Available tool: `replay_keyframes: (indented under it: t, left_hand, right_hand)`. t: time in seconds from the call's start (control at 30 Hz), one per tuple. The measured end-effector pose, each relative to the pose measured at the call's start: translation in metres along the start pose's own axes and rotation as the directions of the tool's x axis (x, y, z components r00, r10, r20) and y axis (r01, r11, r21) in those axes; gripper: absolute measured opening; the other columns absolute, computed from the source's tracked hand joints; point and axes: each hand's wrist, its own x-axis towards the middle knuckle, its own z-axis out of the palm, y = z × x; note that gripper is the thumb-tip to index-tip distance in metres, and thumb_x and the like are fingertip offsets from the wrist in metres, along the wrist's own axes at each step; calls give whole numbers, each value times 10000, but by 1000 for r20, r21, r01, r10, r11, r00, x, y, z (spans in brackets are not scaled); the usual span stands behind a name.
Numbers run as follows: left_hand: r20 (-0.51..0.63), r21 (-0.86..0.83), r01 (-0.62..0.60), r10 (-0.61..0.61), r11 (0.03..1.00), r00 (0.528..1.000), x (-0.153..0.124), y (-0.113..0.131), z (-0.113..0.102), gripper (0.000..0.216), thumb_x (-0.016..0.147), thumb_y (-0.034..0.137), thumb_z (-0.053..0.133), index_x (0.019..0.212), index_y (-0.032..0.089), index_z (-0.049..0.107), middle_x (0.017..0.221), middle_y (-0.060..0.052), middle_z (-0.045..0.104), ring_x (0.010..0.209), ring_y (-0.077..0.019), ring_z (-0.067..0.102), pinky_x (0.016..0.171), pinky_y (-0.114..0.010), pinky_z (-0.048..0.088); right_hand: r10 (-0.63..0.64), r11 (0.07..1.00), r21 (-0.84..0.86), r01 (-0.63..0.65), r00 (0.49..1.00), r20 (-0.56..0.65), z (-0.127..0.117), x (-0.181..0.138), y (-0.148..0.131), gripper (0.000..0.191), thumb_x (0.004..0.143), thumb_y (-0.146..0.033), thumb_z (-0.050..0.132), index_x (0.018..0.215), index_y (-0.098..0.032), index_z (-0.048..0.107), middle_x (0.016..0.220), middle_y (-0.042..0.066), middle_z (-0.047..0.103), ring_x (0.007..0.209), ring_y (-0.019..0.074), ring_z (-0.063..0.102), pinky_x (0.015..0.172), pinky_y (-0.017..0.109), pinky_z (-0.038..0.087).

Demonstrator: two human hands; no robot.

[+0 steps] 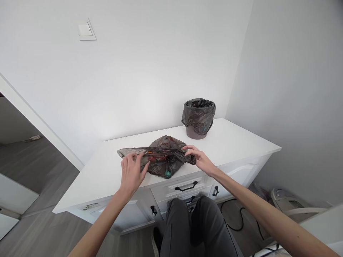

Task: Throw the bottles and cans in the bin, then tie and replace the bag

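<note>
Pinching the right end of the black garbage bag [163,160] with my right hand [200,160]; left hand [131,173] rests on its left end, grasp unconfirmed. Bag lies crosswise on the cabinet top [235,142].

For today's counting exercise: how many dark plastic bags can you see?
2. One bag lies on the cabinet, held by the left hand and right hand; a second bag lines the small bin behind. More may be hidden.

No writing can be read. A small sticker [90,206] on the counter's [241,142] front edge is too tiny to make out, and the dark plastic bag [163,159] shows only coloured patches, no legible print.
</note>
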Motion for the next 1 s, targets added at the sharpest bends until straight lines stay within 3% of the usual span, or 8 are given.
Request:
replay_keyframes:
  t: [0.13, 0.23, 0.37, 0.47, 0.57, 0.73, 0.87, 1.0]
  left_hand:
    - [71, -47, -171, 174, 984, 982, -2, -7, -5, 96, 963, 260, 589, 1028, 212, 639, 1170, -151, 616, 1116, -333, 562, 899, -464, 479]
    - [85, -131, -286, 298, 949, 951, -11, -11, -7, 31, 948, 222, 582, 965, 217, 607, 1130, -115, 671, 1094, -291, 605, 928, -438, 479]
    - [146, -197, -286, 317, 938, 937, -25, -22, -6, 73, 950, 292, 587, 926, 224, 576, 917, -58, 691, 915, -243, 638, 973, -430, 486]
    - [236, -204, -208, 255, 956, 938, -32, -34, -5, 150, 1006, 328, 487, 911, 231, 552, 841, -42, 688, 871, -245, 652, 994, -441, 482]
    - [349, -122, -35, 76, 992, 934, -33, -40, -4, 282, 1065, 342, 323, 913, 233, 535, 791, -45, 674, 802, -253, 663, 833, -409, 514]
    - [385, -30, 221, -192, 975, 902, -27, -38, 1, 345, 1085, 406, 252, 1088, 231, 550, 1124, -86, 679, 755, -207, 680, 590, -327, 462]
    - [382, -46, 269, -232, 962, 894, -27, -38, 8, 386, 1071, 492, 297, 1225, 243, 548, 1280, -103, 620, 741, -186, 679, 568, -321, 473]
    - [435, -40, 281, -236, 959, 869, -33, -46, 19, 416, 1033, 544, 396, 1289, 242, 524, 1275, -98, 639, 843, -226, 702, 623, -336, 506]
  right_hand:
    - [57, 998, -13, -57, 998, -24, -3, 3, 2, 100, 802, -277, 687, 870, -218, 731, 1284, 99, 582, 1105, 241, 589, 889, 379, 523]
    - [126, 992, -24, -127, 992, -27, -3, 5, 3, 90, 768, -278, 681, 798, -197, 707, 1255, 84, 620, 1046, 231, 591, 864, 352, 520]
    - [192, 981, -34, -190, 980, 61, -3, 4, 8, 146, 772, -307, 679, 852, -193, 722, 1244, 79, 647, 973, 220, 607, 802, 335, 533]
    - [184, 983, -53, -178, 970, 156, -7, 2, 19, 207, 794, -333, 687, 947, -204, 739, 1236, 80, 667, 930, 215, 634, 784, 343, 538]
    - [177, 984, -45, -172, 965, 195, -12, 1, 34, 255, 809, -300, 663, 1034, -216, 749, 1153, 72, 713, 978, 235, 661, 829, 357, 530]
    - [198, 979, -83, -185, 960, 196, -18, 4, 51, 253, 801, -247, 639, 1015, -206, 768, 1064, 62, 754, 1029, 252, 682, 921, 376, 511]
    - [227, 973, -85, -215, 956, 184, -20, 10, 64, 287, 770, -222, 619, 1011, -204, 775, 1062, 58, 760, 994, 247, 690, 890, 369, 537]
    - [252, 966, -94, -239, 954, 165, -20, 18, 79, 343, 720, -208, 567, 995, -207, 772, 977, 49, 761, 829, 212, 680, 759, 337, 557]
